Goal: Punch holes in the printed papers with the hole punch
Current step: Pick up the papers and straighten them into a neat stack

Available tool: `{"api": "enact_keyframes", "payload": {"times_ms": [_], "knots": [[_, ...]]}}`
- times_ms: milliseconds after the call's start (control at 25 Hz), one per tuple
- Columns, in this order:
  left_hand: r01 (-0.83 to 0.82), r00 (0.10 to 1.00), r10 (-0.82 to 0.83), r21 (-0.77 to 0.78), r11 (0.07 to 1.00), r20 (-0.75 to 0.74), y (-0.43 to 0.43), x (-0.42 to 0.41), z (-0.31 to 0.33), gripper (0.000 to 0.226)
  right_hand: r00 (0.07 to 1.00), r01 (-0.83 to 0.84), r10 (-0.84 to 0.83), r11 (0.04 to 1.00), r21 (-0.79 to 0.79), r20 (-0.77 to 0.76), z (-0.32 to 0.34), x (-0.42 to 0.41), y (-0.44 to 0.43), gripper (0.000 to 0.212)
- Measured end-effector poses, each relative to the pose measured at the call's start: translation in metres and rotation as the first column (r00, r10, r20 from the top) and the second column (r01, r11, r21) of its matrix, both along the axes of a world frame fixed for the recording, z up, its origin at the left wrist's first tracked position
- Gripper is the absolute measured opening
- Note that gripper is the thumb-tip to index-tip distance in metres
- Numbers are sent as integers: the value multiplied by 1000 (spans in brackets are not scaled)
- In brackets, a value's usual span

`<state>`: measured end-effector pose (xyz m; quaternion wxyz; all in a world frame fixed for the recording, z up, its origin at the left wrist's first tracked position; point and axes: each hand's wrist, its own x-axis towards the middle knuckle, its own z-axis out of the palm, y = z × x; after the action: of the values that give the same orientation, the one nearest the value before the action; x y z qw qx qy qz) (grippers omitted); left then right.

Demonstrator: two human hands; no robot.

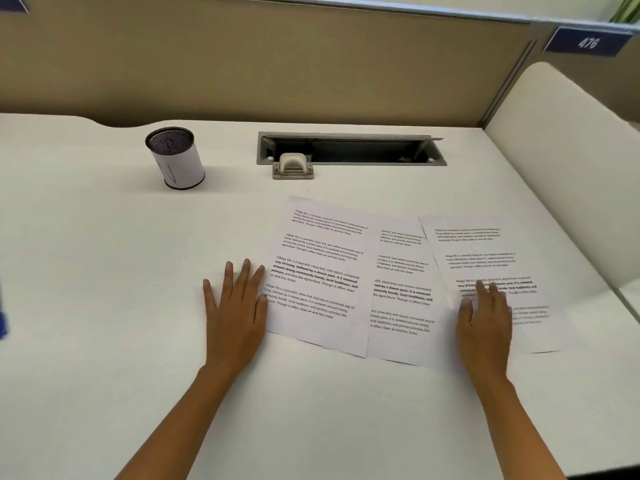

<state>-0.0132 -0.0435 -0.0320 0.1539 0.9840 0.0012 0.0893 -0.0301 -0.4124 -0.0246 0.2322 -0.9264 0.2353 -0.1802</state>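
Three printed papers lie overlapping on the white desk: a left sheet (322, 268), a middle sheet (403, 292) and a right sheet (485, 251). A small beige hole punch (293, 167) stands behind them, by the cable slot. My left hand (235, 310) rests flat, fingers spread, on the desk, its fingertips touching the left sheet's edge. On the right sheet my right hand (485, 320) lies flat with the fingers apart; that sheet looks blurred. Neither hand holds anything.
A mesh pen cup (175, 157) wrapped in white paper stands at the back left. An open cable slot (351, 149) runs along the back of the desk (104, 289). Tan partition walls enclose the back and right. A blue object shows at the far left edge.
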Motion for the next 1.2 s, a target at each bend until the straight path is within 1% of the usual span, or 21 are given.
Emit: {"api": "enact_keyframes", "payload": {"times_ms": [120,240,400,560,680,800,880,920,960,1000,1040,1120,1160,1200], "knots": [[13,1000,-12,36,999,-20,-5,-11,-2,57,993,58,-62,997,-42,-105,-10,-2,1,50],[16,999,-15,26,1000,-30,-7,-13,-3,58,991,32,-45,994,-100,-128,-13,-6,23,62],[34,999,-33,26,999,-42,-8,-15,-3,59,986,13,-28,995,-94,-162,-11,-5,65,60],[71,997,-70,31,997,-26,-5,-21,-2,57,984,-20,-9,987,-159,-177,-11,-12,118,67],[88,996,-88,36,995,-22,-3,-24,-2,56,983,-53,27,989,-139,-184,-9,-18,150,67],[90,996,-90,6,996,-14,-1,-25,-2,58,979,-130,110,985,-111,-170,-5,-22,171,63],[85,996,-86,-28,996,-12,-1,-25,-2,59,983,-162,162,987,14,-86,2,-23,175,54],[82,997,-82,-43,996,-10,-1,-25,-2,60,986,-166,168,982,86,-13,7,-23,173,49],[79,997,-79,-51,996,-4,-1,-25,-2,60,987,-153,145,979,133,67,13,-21,168,44],[77,997,-77,-52,996,-1,-1,-25,-1,60,988,-110,92,983,144,125,16,-19,160,40],[79,997,-79,-44,996,-3,-1,-25,-1,60,989,-32,13,991,130,147,17,-15,149,38],[90,996,-90,-13,996,-13,-1,-26,-1,59,978,179,-188,979,100,95,15,-7,125,40],[95,995,-95,2,995,-18,-1,-26,-1,59,963,265,-269,959,102,26,14,-5,115,43],[98,995,-97,9,995,-23,-2,-26,-1,59,949,314,-310,943,110,-54,13,-3,108,47]]}}
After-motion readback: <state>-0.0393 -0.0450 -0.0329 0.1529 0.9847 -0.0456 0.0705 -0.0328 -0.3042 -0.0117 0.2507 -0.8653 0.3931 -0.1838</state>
